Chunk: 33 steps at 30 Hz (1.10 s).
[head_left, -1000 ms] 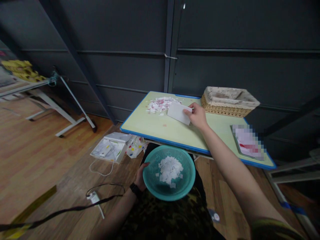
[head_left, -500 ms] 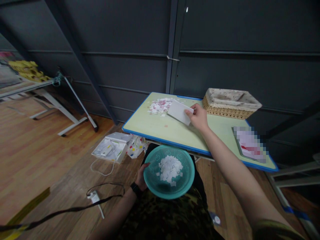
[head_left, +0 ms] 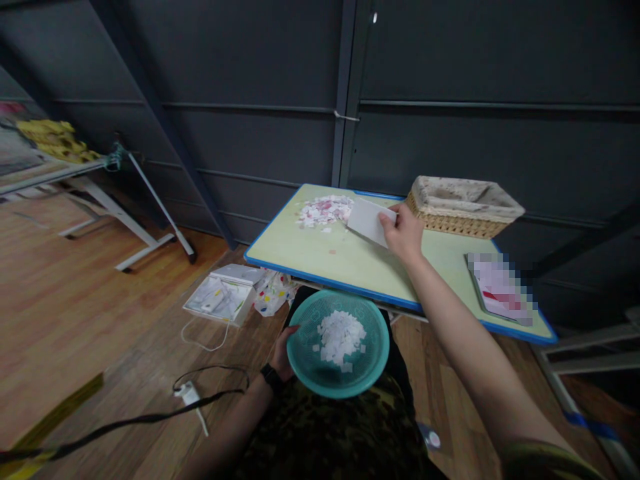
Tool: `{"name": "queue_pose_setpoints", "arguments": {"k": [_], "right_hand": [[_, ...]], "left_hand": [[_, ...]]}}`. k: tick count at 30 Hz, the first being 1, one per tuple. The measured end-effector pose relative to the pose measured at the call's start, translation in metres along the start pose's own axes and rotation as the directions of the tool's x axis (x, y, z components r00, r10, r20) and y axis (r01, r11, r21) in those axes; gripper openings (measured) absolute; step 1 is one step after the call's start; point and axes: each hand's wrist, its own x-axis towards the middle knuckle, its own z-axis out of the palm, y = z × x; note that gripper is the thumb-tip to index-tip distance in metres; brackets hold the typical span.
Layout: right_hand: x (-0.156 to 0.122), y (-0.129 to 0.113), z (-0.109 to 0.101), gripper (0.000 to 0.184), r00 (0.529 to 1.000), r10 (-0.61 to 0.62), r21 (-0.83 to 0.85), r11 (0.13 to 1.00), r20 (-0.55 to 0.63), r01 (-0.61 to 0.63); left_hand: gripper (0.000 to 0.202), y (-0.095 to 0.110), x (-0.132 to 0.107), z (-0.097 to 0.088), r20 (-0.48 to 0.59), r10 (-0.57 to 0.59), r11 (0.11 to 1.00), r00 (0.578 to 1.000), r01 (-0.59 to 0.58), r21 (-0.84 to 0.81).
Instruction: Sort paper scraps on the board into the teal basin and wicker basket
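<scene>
My left hand point(head_left: 285, 352) grips the left rim of a green plastic colander point(head_left: 306, 365), which rests at my lap. Inside the colander lies a heap of small white paper pieces point(head_left: 341, 337). Over the table, my right hand point(head_left: 404, 232) pinches the right end of a flat white card point(head_left: 369, 223), thumb on top and fingers underneath. To the left of the card, a spread pile of white and pinkish paper scraps point(head_left: 325, 210) lies on the table. The card's left edge is close to that pile; whether they touch I cannot tell.
The pale yellow table point(head_left: 295, 253) has a blue edge. A cloth-lined wicker basket point(head_left: 457, 220) stands at its back right, and a blurred-out flat item point(head_left: 500, 293) lies at the right. On the floor are an open white box point(head_left: 220, 300), a cable and a power strip point(head_left: 190, 397).
My right hand has shifted a little to the right with the card, away from the scrap pile. My left hand and the colander have stayed in place.
</scene>
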Motion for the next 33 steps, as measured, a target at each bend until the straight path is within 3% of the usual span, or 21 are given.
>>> {"name": "queue_pose_setpoints", "arguments": {"k": [10,15,25,33], "right_hand": [[0.0,0.003,0.001,0.029,0.998,-0.045,0.011,0.999,0.048,0.045],[0.0,-0.001,0.003,0.033,0.998,-0.059,0.034,0.998,0.026,0.059],[-0.015,-0.012,0.017,0.035,0.967,-0.191,-0.021,0.98,0.168,0.197],[-0.015,-0.013,0.017,0.035,0.961,-0.19,-0.015,0.98,0.199,0.196]], "left_hand": [[0.013,0.0,0.005,-0.006,0.017,-0.04,0.999,0.999,0.04,-0.027],[0.019,0.001,0.002,-0.002,0.024,-0.049,0.998,0.998,0.05,-0.03],[0.009,0.0,0.005,-0.004,0.015,-0.024,0.999,1.0,0.024,-0.021],[0.021,-0.001,0.005,-0.007,0.063,-0.027,0.997,0.998,0.032,-0.069]]}}
